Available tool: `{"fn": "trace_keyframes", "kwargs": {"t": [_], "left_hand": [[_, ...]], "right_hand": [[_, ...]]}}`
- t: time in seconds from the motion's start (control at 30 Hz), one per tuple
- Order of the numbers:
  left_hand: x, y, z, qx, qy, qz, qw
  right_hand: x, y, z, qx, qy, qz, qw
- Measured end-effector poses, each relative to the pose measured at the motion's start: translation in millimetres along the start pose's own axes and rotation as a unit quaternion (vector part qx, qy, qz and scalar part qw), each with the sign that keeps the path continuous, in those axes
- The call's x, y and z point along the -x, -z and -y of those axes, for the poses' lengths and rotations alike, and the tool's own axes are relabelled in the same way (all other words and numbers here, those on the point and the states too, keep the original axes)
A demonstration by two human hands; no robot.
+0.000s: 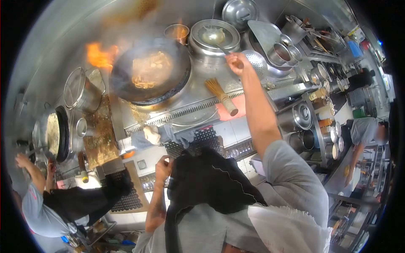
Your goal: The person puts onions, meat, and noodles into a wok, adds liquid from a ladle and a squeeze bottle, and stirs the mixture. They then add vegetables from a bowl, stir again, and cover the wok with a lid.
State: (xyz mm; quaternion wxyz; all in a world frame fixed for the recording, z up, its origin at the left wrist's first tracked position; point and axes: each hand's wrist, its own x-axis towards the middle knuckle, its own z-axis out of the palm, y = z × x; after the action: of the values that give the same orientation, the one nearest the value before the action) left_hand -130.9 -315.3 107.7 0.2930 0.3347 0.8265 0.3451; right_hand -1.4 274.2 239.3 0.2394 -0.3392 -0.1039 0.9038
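My right hand [237,63] is stretched forward, closed around the handle of a ladle [222,49]. The ladle's bowl lies over a round pot [215,30] at the back of the range, and it seems to hold some pale liquid. To the left sits a big dark wok [168,82] with noodle-like pale food [147,69] in it, steam rising and flames [101,55] at its far left side. My left hand [163,168] hangs beside the black apron, fingers curled, with nothing visible in them. Between range and arm lies a bamboo brush [223,98].
A co-worker [46,202] stands at left by another pan [62,134]. A deep pot with a strainer [84,90] is left of the wok. Perforated skimmer [254,64], metal bowls [280,54] and a shelf of pots [301,117] are at right. Another person [365,130] stands farther right.
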Motion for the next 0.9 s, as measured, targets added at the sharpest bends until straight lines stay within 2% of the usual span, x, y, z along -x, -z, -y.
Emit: {"fn": "trace_keyframes", "kwargs": {"t": [0.07, 0.1, 0.13, 0.2, 0.23, 0.27, 0.3, 0.33, 0.37, 0.4, 0.47, 0.5, 0.53, 0.57, 0.6, 0.63, 0.67, 0.73, 0.77, 0.83, 0.9], "left_hand": [[-3.8, 2.6, -5.4, 0.005, 0.004, 0.007, 1.0], [-6.4, 0.3, -3.4, 0.002, 0.005, 0.01, 1.0], [-9.1, -3.4, 2.2, -0.006, -0.007, 0.002, 1.0], [-5.4, -5.1, 5.6, -0.02, -0.013, 0.006, 1.0], [-4.2, -7.3, 2.1, -0.005, -0.01, 0.01, 1.0], [-0.7, -11.1, 0.6, 0.011, -0.01, 0.015, 1.0], [0.5, -16.5, 7.9, -0.003, -0.017, 0.016, 1.0], [4.0, -18.9, 8.7, -0.003, -0.015, 0.026, 1.0], [6.1, -21.4, 9.4, -0.011, -0.01, 0.042, 0.999], [7.2, -23.6, 9.7, -0.019, -0.005, 0.055, 0.998], [6.4, -32.6, 20.0, -0.019, 0.005, 0.075, 0.997], [4.6, -35.7, 25.1, -0.021, 0.012, 0.089, 0.996], [4.3, -36.1, 28.2, -0.024, 0.019, 0.102, 0.994], [4.3, -36.4, 25.9, -0.024, 0.02, 0.1, 0.995], [1.6, -37.0, 23.1, -0.02, 0.017, 0.097, 0.995], [2.1, -32.1, 20.6, -0.017, 0.018, 0.09, 0.996], [-1.4, -34.1, 27.1, -0.014, 0.017, 0.07, 0.997], [-2.0, -23.5, 15.7, -0.048, 0.006, 0.042, 0.998], [-6.1, -22.4, 21.0, -0.047, 0.012, 0.029, 0.998], [-11.0, -25.5, 37.1, -0.049, -0.02, 0.024, 0.998], [-14.5, -21.1, 39.3, -0.029, -0.005, 0.015, 0.999]], "right_hand": [[39.0, 23.4, -38.0, -0.062, -0.006, 0.097, 0.993], [38.2, 43.6, -52.5, -0.024, 0.017, 0.131, 0.991], [43.7, 45.1, -50.3, -0.029, 0.015, 0.128, 0.991], [65.5, 49.7, -44.8, 0.115, 0.058, 0.026, 0.991], [64.6, 59.5, -38.4, 0.206, 0.118, 0.013, 0.971], [83.2, 55.7, -42.5, 0.201, 0.116, 0.003, 0.973], [111.9, 30.7, -44.3, 0.449, 0.206, -0.089, 0.865], [130.4, 21.5, -46.1, 0.66, 0.271, -0.172, 0.679], [124.3, 34.3, -47.3, 0.754, 0.398, -0.229, 0.47], [133.5, 36.7, -48.5, 0.755, 0.393, -0.235, 0.47], [174.8, -4.8, -64.2, 0.67, 0.345, -0.208, 0.624], [153.4, 17.8, -54.3, 0.464, 0.241, -0.086, 0.848], [145.0, 27.2, -62.7, 0.464, 0.241, -0.086, 0.848], [133.7, 33.1, -73.3, 0.627, 0.32, -0.152, 0.694], [118.1, 34.8, -86.2, 0.752, 0.382, -0.201, 0.498], [100.6, 54.6, -94.9, 0.732, 0.481, -0.145, 0.461], [105.6, 37.2, -99.0, 0.73, 0.489, -0.122, 0.462], [144.4, -3.6, -122.7, 0.639, 0.277, -0.027, 0.718], [145.6, -23.3, -131.1, 0.641, 0.276, -0.013, 0.716], [144.2, -55.8, -155.6, 0.569, 0.176, 0.054, 0.802], [122.8, -88.7, -178.7, 0.597, 0.171, 0.069, 0.781]]}}
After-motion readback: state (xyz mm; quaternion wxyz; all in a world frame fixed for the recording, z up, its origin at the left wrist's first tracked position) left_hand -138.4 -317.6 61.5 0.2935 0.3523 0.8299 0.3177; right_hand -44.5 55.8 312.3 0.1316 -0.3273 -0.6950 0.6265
